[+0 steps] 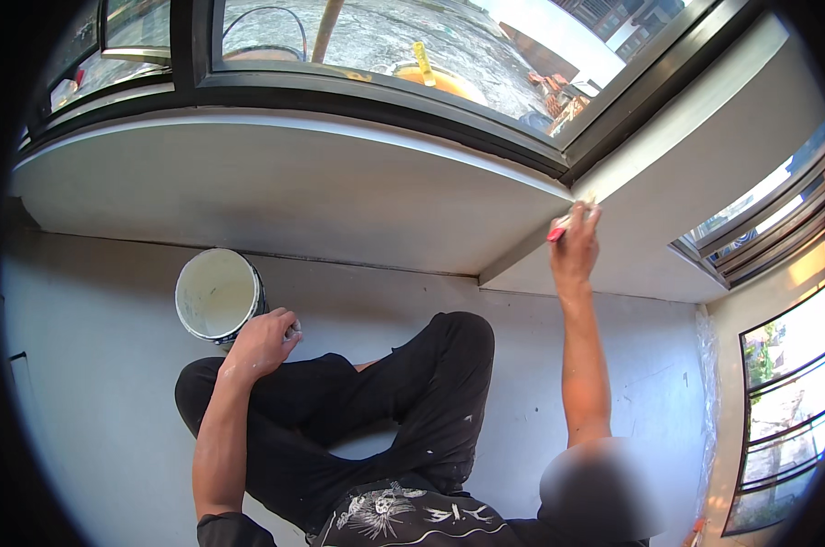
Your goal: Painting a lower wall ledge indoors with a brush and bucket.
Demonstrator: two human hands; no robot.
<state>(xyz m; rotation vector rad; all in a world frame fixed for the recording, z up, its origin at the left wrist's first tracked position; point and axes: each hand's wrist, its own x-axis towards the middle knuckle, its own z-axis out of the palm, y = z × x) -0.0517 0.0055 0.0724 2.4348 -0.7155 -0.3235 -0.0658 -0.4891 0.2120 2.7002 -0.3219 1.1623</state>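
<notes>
My right hand (575, 251) reaches out to the corner where the window frame meets the wall. It is closed around a paintbrush (555, 232) with a red handle; the bristle end, partly hidden by the fingers, is up against the pale wall (631, 205). My left hand (263, 343) is curled in front of a paint bucket (196, 279), above my bent leg. White specks show on its skin. Something small and greyish may be between its fingers, too small to name. The bucket stands upright on the floor, with whitish paint inside.
A dark window frame (385, 108) runs above the low wall (275, 178). Outside the glass are a yellow-orange bucket (449, 84) and a rough ground. Clear plastic sheeting (707, 365) lies along the right wall. My crossed legs (367, 392) rest on the grey floor (111, 383).
</notes>
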